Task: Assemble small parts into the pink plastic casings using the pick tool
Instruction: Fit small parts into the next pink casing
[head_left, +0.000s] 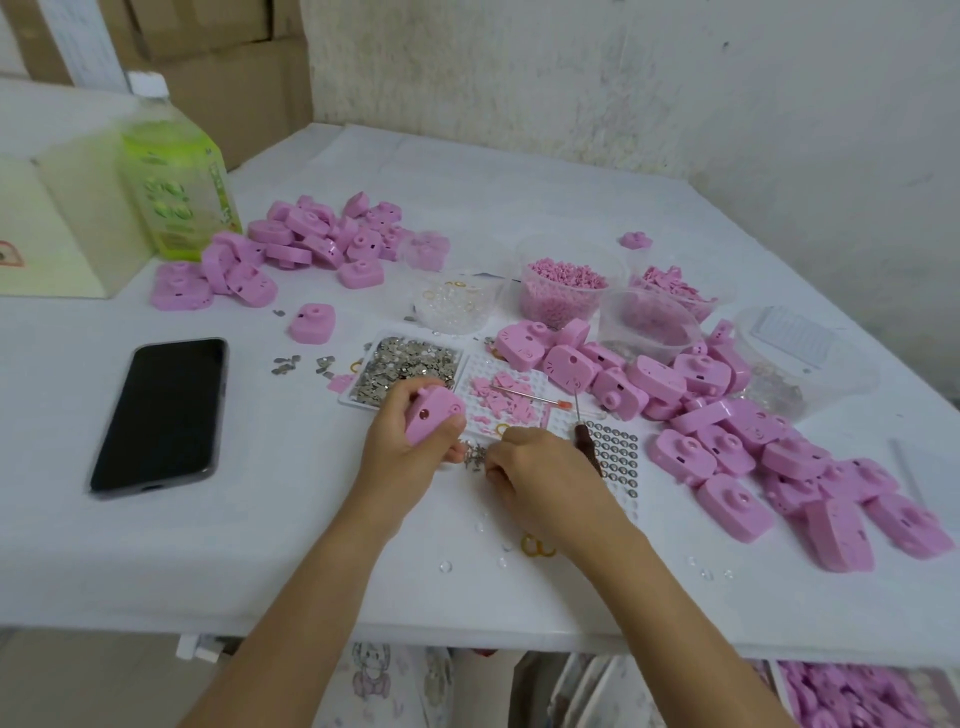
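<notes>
A white-covered table (311, 545) stands against a rough whitewashed wall (675, 78), with cardboard boxes (234, 67) stacked behind at the left. The green label on the drink bottle (176, 171) is too blurred to read, and so is the red mark on the cream box (52, 223) beside it.

A dark phone (161, 415) lies face up on the left. The left hand (400, 447) grips a pink casing (434, 413) just over the near edge of the tray of metal bits (410, 364). The right hand (545, 478), fingers curled, holds the pick tool (589, 441) by its brown handle, needle pointing away. A few small metal parts (475, 456) lie between the hands.

Heaps of casings sit at the right (753, 441) and back left (311, 239), and a tub of pink pellets (563, 291) stands beyond.
</notes>
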